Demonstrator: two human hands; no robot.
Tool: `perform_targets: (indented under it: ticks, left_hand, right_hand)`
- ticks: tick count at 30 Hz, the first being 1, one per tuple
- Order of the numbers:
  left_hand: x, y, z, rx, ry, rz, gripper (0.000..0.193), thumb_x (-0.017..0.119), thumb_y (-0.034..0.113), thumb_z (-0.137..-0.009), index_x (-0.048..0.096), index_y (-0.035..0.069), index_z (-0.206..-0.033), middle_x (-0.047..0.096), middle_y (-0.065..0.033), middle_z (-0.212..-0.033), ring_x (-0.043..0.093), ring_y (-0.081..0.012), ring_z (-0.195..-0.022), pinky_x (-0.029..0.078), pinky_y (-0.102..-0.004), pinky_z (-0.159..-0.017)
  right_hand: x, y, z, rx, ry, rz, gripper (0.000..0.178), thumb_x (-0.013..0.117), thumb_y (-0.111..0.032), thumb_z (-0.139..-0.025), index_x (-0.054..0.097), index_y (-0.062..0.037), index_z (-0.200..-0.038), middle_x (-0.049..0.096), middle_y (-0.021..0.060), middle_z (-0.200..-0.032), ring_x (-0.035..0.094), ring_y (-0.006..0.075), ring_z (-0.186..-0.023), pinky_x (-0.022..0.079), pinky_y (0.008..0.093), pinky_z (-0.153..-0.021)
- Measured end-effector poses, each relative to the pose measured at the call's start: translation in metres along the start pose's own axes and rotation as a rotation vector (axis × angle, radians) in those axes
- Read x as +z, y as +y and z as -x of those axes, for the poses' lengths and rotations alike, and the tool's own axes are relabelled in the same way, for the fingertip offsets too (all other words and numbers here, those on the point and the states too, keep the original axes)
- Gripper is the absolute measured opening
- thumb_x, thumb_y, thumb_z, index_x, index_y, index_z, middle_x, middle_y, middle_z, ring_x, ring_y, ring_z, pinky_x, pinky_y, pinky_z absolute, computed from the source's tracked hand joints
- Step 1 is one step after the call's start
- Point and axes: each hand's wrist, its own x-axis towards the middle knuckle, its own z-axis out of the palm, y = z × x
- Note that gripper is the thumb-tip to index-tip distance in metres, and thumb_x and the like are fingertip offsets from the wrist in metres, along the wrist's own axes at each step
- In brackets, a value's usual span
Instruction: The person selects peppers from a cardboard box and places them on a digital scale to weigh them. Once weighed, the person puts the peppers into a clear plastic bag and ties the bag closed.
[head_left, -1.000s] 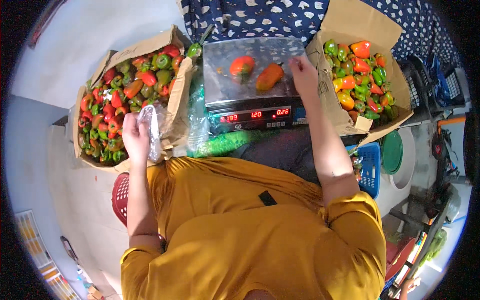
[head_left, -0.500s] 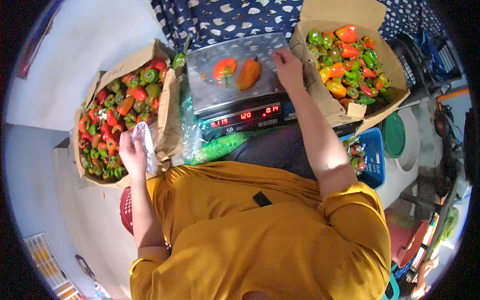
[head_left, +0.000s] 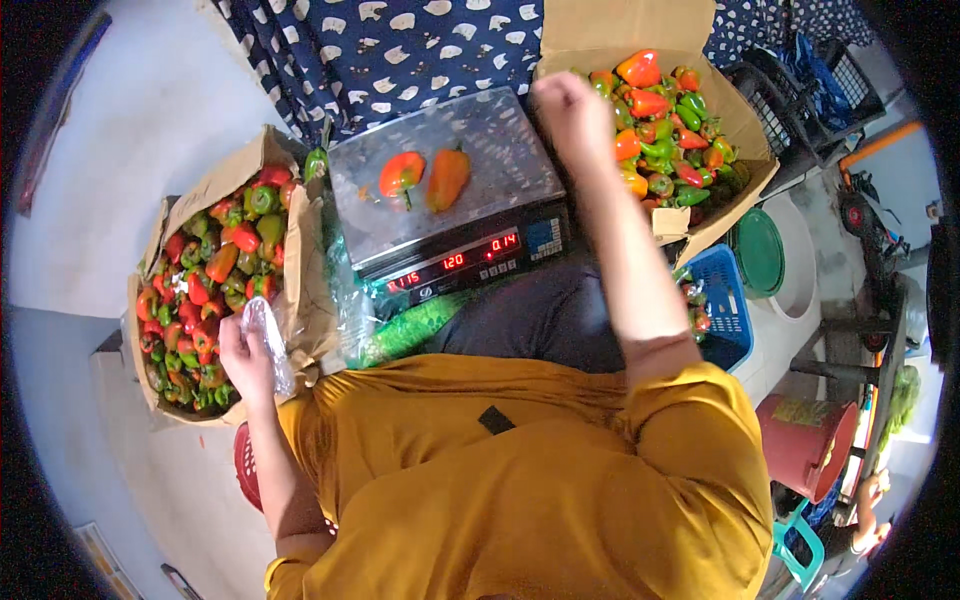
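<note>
Left grip (head_left: pixel 247 357) is held low beside the left carton (head_left: pixel 300 265), pinched on a clear plastic bag (head_left: pixel 265 345). Right grip (head_left: pixel 575 118) is raised near the right carton (head_left: pixel 620 25), fingers curled but blurred, so whether anything's held can't be told. Two peppers (head_left: pixel 403 172) are parked on the scale (head_left: pixel 485 150) between the cartons. Patterned blue cloth (head_left: pixel 410 50) is seen behind it, pale floor (head_left: pixel 185 470) at left, blue basket (head_left: pixel 732 310) and green lid (head_left: pixel 757 250) at right.
</note>
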Motion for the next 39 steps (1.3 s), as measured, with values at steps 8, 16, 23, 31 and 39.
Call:
perform_targets:
  ticks: [8, 16, 23, 31, 39]
  left_hand:
    - [0.006, 0.002, -0.009, 0.028, -0.041, -0.040, 0.018, 0.045, -0.005, -0.078, 0.055, -0.004, -0.092, 0.053, -0.0143, -0.085, 0.053, -0.0252, -0.075, 0.043, -0.0297, -0.069]
    - [0.005, -0.003, -0.010, 0.050, -0.031, -0.082, 0.018, 0.045, -0.007, -0.078, 0.055, -0.004, -0.094, 0.053, -0.0138, -0.083, 0.053, -0.0242, -0.075, 0.044, -0.0296, -0.070]
    - [0.011, 0.004, -0.008, 0.008, -0.026, -0.021, 0.016, 0.045, -0.007, -0.078, 0.055, -0.004, -0.089, 0.052, -0.0129, -0.081, 0.053, -0.0224, -0.075, 0.044, -0.0291, -0.070]
    - [0.002, 0.008, -0.008, 0.005, -0.008, -0.044, 0.008, 0.046, -0.006, -0.079, 0.052, -0.003, -0.084, 0.049, -0.0134, -0.076, 0.049, -0.0243, -0.070, 0.042, -0.0316, -0.065]
    - [0.000, 0.004, -0.008, 0.038, -0.007, -0.045, 0.004, 0.049, -0.004, -0.078, 0.049, -0.003, -0.082, 0.046, -0.0124, -0.073, 0.046, -0.0217, -0.067, 0.041, -0.0293, -0.065]
  right_hand:
    - [-0.064, 0.172, -0.039, 0.178, -0.722, 0.824, 0.055, 0.058, -0.048, -0.082, 0.054, -0.0126, -0.124, 0.061, 0.0182, -0.113, 0.058, 0.0341, -0.104, 0.045, 0.0454, -0.092]
    - [-0.036, 0.175, -0.029, 0.189, -0.638, 1.032, 0.040, 0.060, -0.044, -0.083, 0.060, -0.0214, -0.116, 0.066, 0.0107, -0.107, 0.059, 0.0276, -0.104, 0.039, 0.0556, -0.090]
    - [-0.097, 0.242, -0.022, 0.442, -0.226, -0.018, 0.037, 0.065, -0.024, -0.084, 0.061, -0.0068, -0.116, 0.067, 0.0112, -0.103, 0.064, 0.0211, -0.091, 0.049, 0.0328, -0.084]
    - [-0.085, 0.056, 0.007, 0.442, 0.056, -0.679, 0.035, 0.063, -0.012, -0.086, 0.056, -0.0046, -0.120, 0.063, 0.0021, -0.086, 0.060, 0.0077, -0.076, 0.048, 0.0193, -0.066]
    - [0.031, 0.028, 0.054, 0.182, -0.124, -0.097, 0.023, 0.072, -0.018, -0.077, 0.058, -0.0060, -0.090, 0.055, 0.0056, -0.067, 0.054, 0.0190, -0.059, 0.044, 0.0312, -0.055]
